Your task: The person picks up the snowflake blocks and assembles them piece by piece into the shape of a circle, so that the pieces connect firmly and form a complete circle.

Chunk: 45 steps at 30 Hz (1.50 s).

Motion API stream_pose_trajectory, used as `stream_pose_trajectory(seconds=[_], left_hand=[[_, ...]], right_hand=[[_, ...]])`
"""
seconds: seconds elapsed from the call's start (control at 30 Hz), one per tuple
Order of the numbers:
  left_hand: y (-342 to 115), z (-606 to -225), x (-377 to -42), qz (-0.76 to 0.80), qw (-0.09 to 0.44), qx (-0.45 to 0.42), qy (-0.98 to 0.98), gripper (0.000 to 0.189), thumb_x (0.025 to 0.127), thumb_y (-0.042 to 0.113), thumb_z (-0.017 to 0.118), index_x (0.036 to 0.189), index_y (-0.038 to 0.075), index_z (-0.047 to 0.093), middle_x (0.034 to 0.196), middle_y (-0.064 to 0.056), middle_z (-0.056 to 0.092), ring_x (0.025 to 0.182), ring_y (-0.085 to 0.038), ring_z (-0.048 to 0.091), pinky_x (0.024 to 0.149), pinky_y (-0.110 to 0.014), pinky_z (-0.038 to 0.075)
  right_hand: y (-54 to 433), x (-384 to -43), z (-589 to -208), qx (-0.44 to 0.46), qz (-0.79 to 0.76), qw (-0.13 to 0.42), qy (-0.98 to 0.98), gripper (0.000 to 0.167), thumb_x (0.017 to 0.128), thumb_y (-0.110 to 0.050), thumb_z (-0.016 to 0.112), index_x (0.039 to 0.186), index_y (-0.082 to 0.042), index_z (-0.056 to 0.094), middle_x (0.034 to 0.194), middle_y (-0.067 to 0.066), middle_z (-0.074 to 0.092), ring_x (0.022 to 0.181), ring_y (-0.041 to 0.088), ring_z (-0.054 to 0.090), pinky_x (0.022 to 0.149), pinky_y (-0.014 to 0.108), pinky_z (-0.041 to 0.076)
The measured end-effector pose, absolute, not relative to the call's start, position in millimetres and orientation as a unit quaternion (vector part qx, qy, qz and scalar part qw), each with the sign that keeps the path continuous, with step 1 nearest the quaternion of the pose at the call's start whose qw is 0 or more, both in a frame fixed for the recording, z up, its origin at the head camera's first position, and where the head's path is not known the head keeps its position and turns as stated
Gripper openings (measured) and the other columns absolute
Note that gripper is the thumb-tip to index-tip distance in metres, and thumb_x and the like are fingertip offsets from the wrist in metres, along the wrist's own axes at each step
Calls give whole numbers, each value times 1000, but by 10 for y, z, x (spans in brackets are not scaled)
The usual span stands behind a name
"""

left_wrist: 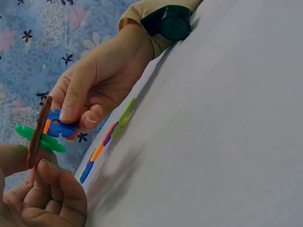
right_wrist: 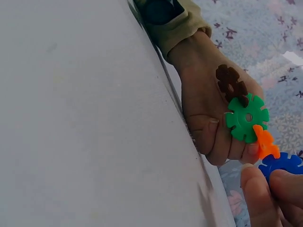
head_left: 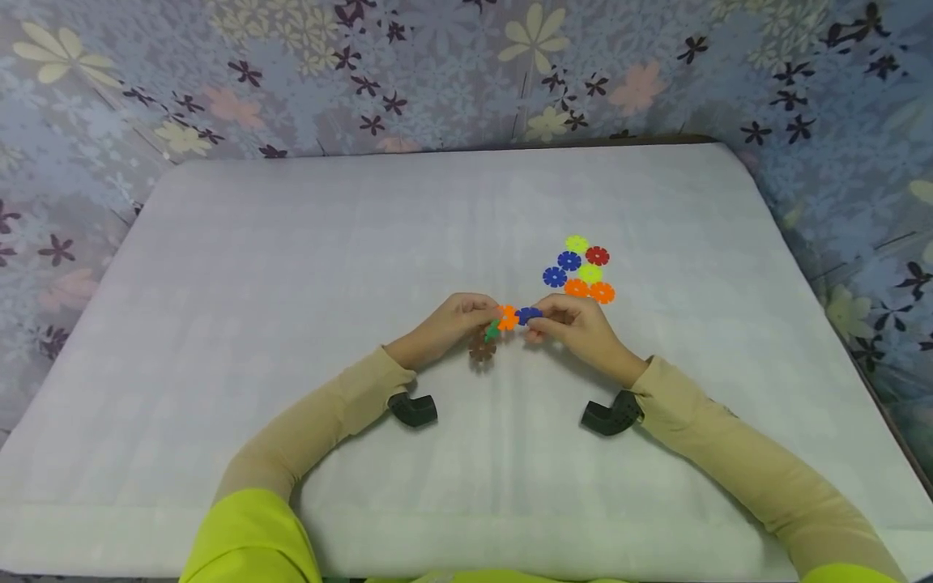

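Note:
Both hands meet over the white table, holding notched plastic interlocking discs. My left hand (head_left: pixel 446 325) grips a short chain of them by its orange disc (head_left: pixel 508 317) end. Below the orange one sit a green disc (right_wrist: pixel 248 118) and a brown disc (head_left: pixel 482 349), slotted into each other at angles. Between thumb and fingertips, my right hand (head_left: pixel 583 330) pinches a blue disc (head_left: pixel 528 316). Its edge meets the orange disc in the right wrist view, where the fingers cover part of the blue disc (right_wrist: pixel 282 163).
Beyond the right hand lies a loose group of flat discs: two blue (head_left: pixel 555 277), two orange (head_left: pixel 602 292), two yellow-green (head_left: pixel 577 243) and a red disc (head_left: pixel 597 256). A dark wrist camera (head_left: pixel 414 410) hangs at each cuff. Floral fabric borders the white table (head_left: pixel 306 243).

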<state>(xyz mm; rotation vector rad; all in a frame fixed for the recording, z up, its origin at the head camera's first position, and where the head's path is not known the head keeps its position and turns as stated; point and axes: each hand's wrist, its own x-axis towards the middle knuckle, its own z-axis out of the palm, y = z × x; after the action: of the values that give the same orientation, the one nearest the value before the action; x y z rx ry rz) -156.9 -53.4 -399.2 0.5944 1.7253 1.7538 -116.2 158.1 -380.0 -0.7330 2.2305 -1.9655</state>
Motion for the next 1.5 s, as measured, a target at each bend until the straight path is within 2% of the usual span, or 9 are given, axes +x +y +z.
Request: stream_pose_trajectory(seconds=[0.2, 0.33, 0.4, 0.5, 0.67, 0.8, 1.03, 1.27, 1.5], left_hand=[[-536, -3966, -1568, 657, 306, 230, 650, 23, 93, 16, 49, 82, -3, 57, 59, -6, 49, 53, -20, 48, 50, -28, 38], [-542, -3954, -1569, 651, 310, 240, 649, 24, 93, 14, 49, 84, -8, 56, 57, -8, 49, 50, -22, 46, 49, -29, 38], [-539, -3949, -1576, 650, 314, 239, 649, 25, 93, 13, 49, 85, -9, 55, 57, -8, 50, 49, -21, 46, 49, -29, 39], [-529, -3939, -1591, 653, 326, 220, 648, 25, 93, 14, 48, 87, -9, 55, 60, -8, 52, 52, -20, 47, 50, -28, 38], [-519, -3914, -1610, 667, 352, 196, 627, 25, 94, 15, 46, 81, -4, 55, 61, -9, 51, 52, -21, 45, 49, -29, 35], [-523, -3902, -1615, 670, 360, 193, 619, 26, 94, 16, 45, 77, -3, 52, 61, -9, 49, 52, -22, 41, 49, -29, 33], [-528, -3909, -1608, 672, 370, 175, 617, 26, 93, 16, 45, 82, -7, 52, 63, -8, 50, 54, -20, 42, 50, -28, 34], [-534, -3919, -1606, 669, 368, 178, 620, 26, 93, 16, 46, 83, -7, 53, 61, -8, 49, 52, -19, 42, 49, -28, 34], [-542, -3950, -1586, 661, 367, 205, 621, 28, 93, 17, 48, 85, -9, 54, 57, -7, 46, 50, -22, 43, 47, -31, 36]], right_hand=[[1558, -1160, -3748, -304, -595, -19, 744, 12, 75, 23, 55, 82, 15, 60, 71, 23, 59, 56, 24, 57, 54, 26, 48], [1541, -1159, -3734, -337, -568, -57, 749, 15, 72, 25, 57, 80, 13, 61, 68, 21, 59, 54, 25, 56, 53, 24, 48], [1536, -1154, -3733, -323, -576, -47, 749, 11, 74, 23, 57, 80, 14, 59, 68, 21, 59, 53, 25, 56, 52, 25, 48], [1536, -1154, -3738, -271, -613, 4, 742, 3, 81, 18, 53, 81, 16, 55, 67, 23, 58, 54, 24, 56, 50, 26, 47], [1530, -1151, -3733, -227, -630, 42, 741, 4, 85, 15, 48, 83, 15, 51, 65, 24, 56, 56, 25, 56, 50, 26, 44], [1520, -1131, -3728, -225, -618, 20, 753, 4, 85, 16, 48, 84, 13, 51, 66, 24, 55, 56, 29, 54, 51, 26, 45], [1516, -1105, -3734, -227, -606, 0, 763, 4, 84, 16, 49, 83, 12, 52, 66, 23, 56, 56, 31, 51, 50, 28, 44], [1541, -1161, -3867, -292, -586, -66, 753, 12, 77, 23, 53, 80, 11, 55, 67, 21, 57, 54, 28, 52, 49, 26, 45], [1552, -1205, -3954, -343, -570, -96, 741, 18, 72, 27, 56, 80, 10, 59, 71, 19, 59, 56, 26, 57, 55, 21, 48]])
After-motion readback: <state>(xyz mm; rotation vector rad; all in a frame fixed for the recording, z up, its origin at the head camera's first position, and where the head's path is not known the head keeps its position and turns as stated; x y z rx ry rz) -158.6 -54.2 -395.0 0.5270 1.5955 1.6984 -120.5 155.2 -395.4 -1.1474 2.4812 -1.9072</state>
